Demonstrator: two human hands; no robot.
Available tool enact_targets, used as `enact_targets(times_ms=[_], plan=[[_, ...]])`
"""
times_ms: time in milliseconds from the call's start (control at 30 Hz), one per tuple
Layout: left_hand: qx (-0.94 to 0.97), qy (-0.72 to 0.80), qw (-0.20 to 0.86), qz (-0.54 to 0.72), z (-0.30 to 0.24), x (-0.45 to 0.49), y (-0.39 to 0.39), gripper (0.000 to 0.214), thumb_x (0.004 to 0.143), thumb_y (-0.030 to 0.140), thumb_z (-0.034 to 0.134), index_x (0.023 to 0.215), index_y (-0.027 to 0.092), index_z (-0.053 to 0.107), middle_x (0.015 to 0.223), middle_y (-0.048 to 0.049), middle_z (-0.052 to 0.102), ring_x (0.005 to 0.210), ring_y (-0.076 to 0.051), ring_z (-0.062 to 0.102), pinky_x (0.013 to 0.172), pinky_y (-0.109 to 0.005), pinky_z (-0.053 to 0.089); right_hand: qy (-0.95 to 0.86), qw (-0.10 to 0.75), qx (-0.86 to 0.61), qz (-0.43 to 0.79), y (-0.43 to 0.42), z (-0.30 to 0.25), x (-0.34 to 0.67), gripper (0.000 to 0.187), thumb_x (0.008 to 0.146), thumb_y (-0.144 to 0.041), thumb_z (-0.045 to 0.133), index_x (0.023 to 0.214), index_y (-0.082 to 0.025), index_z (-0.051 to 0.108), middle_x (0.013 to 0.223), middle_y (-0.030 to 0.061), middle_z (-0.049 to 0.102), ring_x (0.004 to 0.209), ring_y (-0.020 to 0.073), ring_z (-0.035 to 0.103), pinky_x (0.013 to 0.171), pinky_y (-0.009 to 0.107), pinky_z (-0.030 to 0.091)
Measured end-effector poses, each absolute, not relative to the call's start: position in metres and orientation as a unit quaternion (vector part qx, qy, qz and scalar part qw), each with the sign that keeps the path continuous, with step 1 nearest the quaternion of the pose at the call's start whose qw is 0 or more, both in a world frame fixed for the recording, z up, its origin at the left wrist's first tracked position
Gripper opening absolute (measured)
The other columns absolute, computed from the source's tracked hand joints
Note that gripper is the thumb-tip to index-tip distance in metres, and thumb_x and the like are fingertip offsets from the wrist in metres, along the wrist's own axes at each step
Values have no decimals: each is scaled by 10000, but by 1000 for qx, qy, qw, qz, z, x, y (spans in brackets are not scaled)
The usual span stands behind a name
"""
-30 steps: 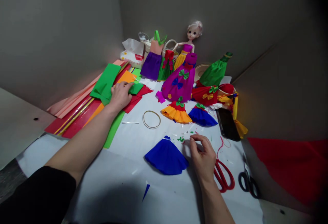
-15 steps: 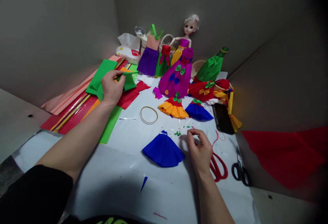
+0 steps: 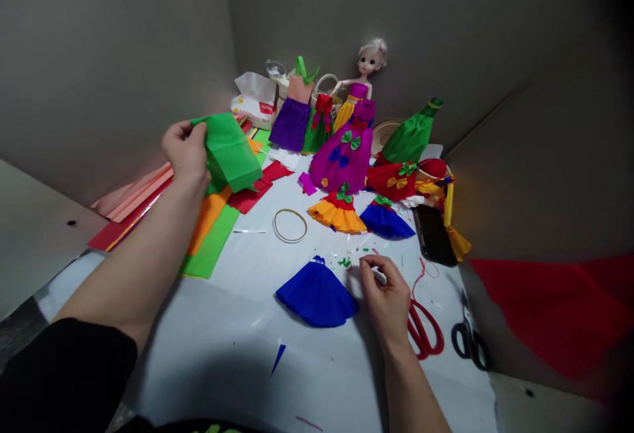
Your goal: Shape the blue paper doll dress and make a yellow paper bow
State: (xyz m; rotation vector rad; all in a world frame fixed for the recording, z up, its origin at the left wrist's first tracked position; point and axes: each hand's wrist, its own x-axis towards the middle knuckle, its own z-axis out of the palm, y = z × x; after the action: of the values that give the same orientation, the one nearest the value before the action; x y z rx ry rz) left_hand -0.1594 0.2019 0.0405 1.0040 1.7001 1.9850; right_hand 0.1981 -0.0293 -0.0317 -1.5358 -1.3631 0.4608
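Note:
My left hand (image 3: 185,149) pinches a sheet of green crepe paper (image 3: 230,149) by its upper left edge, raised over the pile of coloured sheets. My right hand (image 3: 386,288) rests on the white table with its fingers curled in and thumb near the forefinger; nothing shows between them. Just left of it lies a small blue paper skirt (image 3: 317,294) with a gathered top. Red-handled scissors (image 3: 426,333) lie beside the right wrist, partly hidden by it. Tiny green scraps (image 3: 345,262) are scattered near the right fingertips.
Finished paper dresses, among them a purple one (image 3: 341,152), stand at the back beside a doll (image 3: 369,63). A phone (image 3: 434,235) and black scissors (image 3: 469,340) lie right. A thin ring (image 3: 290,242) lies mid-table; red sheets (image 3: 255,192) lie left.
My left hand has moved left and lifted the green crepe paper off the pile; the small green strip at its fingers no longer shows. My right hand stays nearly still.

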Motion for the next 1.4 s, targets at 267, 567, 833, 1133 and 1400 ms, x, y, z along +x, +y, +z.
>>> enact_targets(times_ms=[267,567,833,1133,1400], plan=[[353,578,6,736,80,-193,236,181,857,-55,576,955,79,506,867,30,537,815,-63,481,804,-191,417,-563,498,-630,196,-29,-38,200,111,898,-309,618,867,-211,660,913,43,669,904,217,622,812,347,501],[409,516,18,753,71,-165,213,313,815,-123,518,861,169,415,902,23,512,883,-43,523,896,-188,418,-582,491,-624,175,-29,-35,200,104,900,-292,622,851,-209,662,885,30,669,810,187,598,763,316,473],[464,596,64,652,74,-169,235,242,871,-92,441,981,123,423,1005,35,515,965,0,484,956,-203,352,-591,478,-622,189,-28,-37,198,116,903,-300,622,849,-203,658,877,30,661,801,184,602,763,320,472],[744,585,-4,324,49,-150,240,335,873,32,455,1179,128,551,1378,-59,488,1285,-136,360,1108,-356,258,-578,489,-623,195,-28,-32,199,120,900,-302,620,841,-203,657,866,32,663,800,186,609,749,315,477],[782,591,67,186,11,-82,211,451,813,467,607,1153,181,690,1372,-152,518,1330,-368,390,1087,-519,292,-585,475,-627,199,-30,-35,200,122,902,-313,616,866,-206,662,882,34,665,814,191,614,766,324,485]])
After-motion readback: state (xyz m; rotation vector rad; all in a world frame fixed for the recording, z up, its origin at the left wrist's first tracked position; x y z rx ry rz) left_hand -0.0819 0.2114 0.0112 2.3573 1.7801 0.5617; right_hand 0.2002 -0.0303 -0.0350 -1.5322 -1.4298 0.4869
